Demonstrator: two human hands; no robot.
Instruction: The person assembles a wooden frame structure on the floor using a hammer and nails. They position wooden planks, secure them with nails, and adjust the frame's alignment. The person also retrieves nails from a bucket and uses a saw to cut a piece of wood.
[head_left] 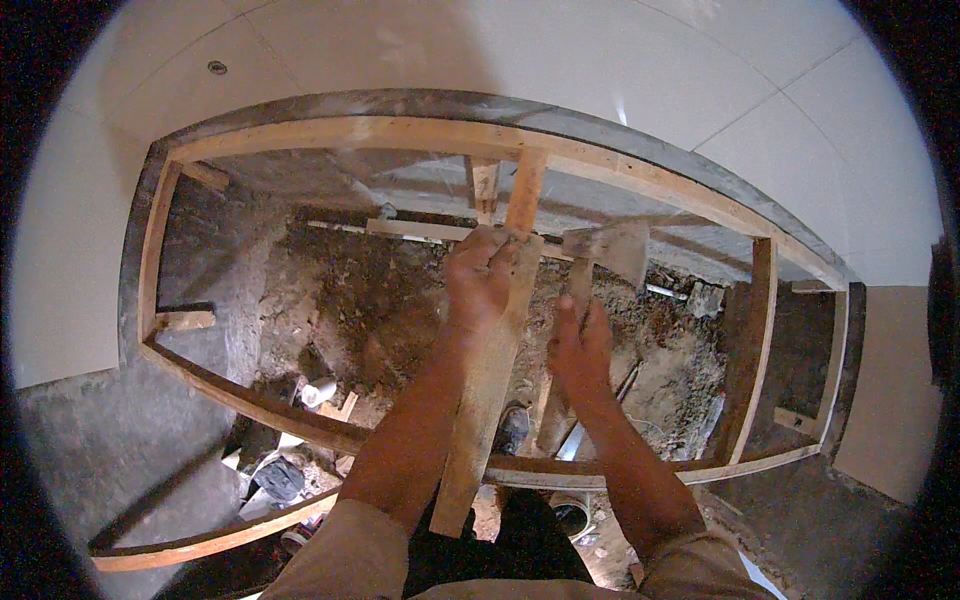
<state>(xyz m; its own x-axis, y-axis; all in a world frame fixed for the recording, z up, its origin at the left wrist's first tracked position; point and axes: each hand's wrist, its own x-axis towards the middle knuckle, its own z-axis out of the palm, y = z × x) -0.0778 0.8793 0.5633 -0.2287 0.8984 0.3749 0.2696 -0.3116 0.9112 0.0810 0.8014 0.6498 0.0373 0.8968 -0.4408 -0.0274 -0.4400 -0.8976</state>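
Note:
A pale wooden board [487, 400] runs from near my body, over the near rail of a timber frame, to the short crosspiece [526, 190] at the far side. My left hand [478, 275] is closed at the board's far end, its fingertips pinched against the wood. Anything small between them is too blurred to make out. My right hand [580, 345] grips the wooden handle of a hatchet [618, 250], just right of the board. The hatchet's broad grey head is level with the board's far end, its wide side facing right.
The timber frame [755, 360] surrounds an opening over rough soil and rubble [370, 290]. A loose curved-looking strip of wood [220, 540] lies at lower left. A round pipe opening [572, 517] is near my legs. Beyond rises a pale tiled wall [640, 60].

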